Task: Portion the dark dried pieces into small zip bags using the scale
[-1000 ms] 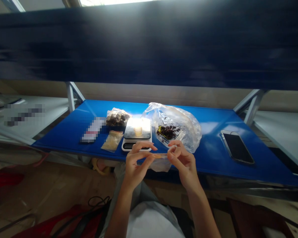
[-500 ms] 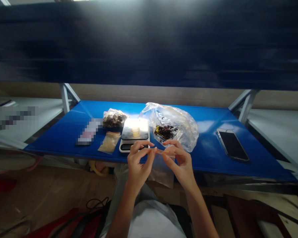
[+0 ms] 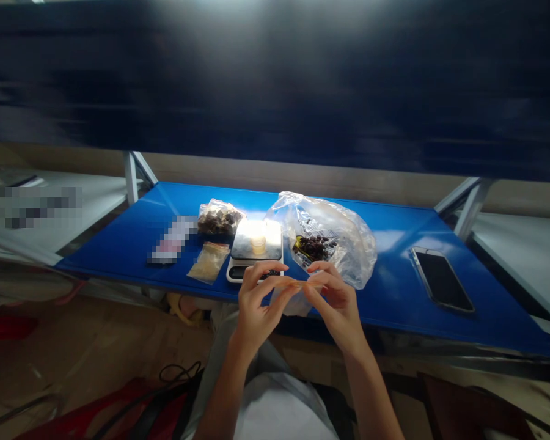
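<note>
My left hand (image 3: 255,305) and my right hand (image 3: 333,302) pinch the top edge of a small clear zip bag (image 3: 297,300) between them, just in front of the blue shelf (image 3: 394,287). The bag hangs below my fingertips and looks empty. Right behind my hands stands a small white scale (image 3: 255,249) with a little pale cup (image 3: 258,243) on its platform. To the right of the scale lies a large crumpled clear bag (image 3: 330,235) with dark dried pieces inside.
A small bag of brown pieces (image 3: 219,217) and a flat bag of tan powder (image 3: 208,261) lie left of the scale. A phone (image 3: 442,278) lies face up at the right. A dark upper shelf (image 3: 275,79) hangs overhead. Red fabric and a black cable (image 3: 178,373) lie on the floor.
My fingers have drawn closer together along the zip bag's top edge, and the bag has lifted a little. The view has shifted slightly.
</note>
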A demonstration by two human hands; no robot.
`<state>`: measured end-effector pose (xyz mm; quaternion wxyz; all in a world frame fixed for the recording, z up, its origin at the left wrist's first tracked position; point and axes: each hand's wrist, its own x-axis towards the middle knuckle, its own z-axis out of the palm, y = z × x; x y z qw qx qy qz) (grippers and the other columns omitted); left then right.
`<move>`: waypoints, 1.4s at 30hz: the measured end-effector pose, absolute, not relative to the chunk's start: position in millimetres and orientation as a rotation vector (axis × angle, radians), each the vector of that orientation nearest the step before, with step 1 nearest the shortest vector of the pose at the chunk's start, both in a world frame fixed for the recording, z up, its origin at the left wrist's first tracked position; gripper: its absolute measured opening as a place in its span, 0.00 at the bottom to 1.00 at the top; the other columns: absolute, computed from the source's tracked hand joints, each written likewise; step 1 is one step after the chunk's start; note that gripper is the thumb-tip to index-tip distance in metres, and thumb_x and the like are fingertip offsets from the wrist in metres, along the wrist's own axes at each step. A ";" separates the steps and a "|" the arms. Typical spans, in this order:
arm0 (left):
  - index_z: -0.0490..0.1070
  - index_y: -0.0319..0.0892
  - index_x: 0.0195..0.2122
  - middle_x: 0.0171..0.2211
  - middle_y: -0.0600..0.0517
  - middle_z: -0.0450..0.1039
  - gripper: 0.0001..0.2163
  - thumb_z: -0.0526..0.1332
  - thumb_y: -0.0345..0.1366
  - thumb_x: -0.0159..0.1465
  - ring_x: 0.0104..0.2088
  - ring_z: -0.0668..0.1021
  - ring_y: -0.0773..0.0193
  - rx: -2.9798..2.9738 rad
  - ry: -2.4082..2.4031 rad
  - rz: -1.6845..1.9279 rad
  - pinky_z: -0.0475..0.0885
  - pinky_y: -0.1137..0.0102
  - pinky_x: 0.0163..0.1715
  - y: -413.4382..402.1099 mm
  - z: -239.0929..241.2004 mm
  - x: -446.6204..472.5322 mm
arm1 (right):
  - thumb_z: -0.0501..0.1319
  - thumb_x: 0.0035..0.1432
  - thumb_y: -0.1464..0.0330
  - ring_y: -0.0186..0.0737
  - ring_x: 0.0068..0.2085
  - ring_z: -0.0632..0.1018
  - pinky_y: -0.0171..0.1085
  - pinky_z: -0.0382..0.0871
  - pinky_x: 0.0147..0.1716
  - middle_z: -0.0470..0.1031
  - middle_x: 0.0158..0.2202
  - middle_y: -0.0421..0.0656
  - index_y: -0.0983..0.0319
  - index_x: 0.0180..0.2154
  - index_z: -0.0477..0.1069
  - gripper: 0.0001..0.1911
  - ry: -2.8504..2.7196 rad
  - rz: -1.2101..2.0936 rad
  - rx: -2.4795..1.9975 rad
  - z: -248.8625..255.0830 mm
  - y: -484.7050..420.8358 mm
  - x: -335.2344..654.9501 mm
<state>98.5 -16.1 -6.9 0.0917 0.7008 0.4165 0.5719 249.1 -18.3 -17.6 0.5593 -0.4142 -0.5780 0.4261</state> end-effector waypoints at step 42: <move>0.75 0.40 0.29 0.31 0.50 0.75 0.03 0.64 0.30 0.60 0.34 0.78 0.65 1.819 1.153 1.691 0.73 0.70 0.36 -6.1 -13.2 110.7 | 0.59 0.60 0.60 0.32 0.26 0.66 0.32 0.58 0.22 0.70 0.36 0.42 0.60 0.27 0.69 0.13 -1.204 1.136 -0.949 -31.0 -12.5 242.6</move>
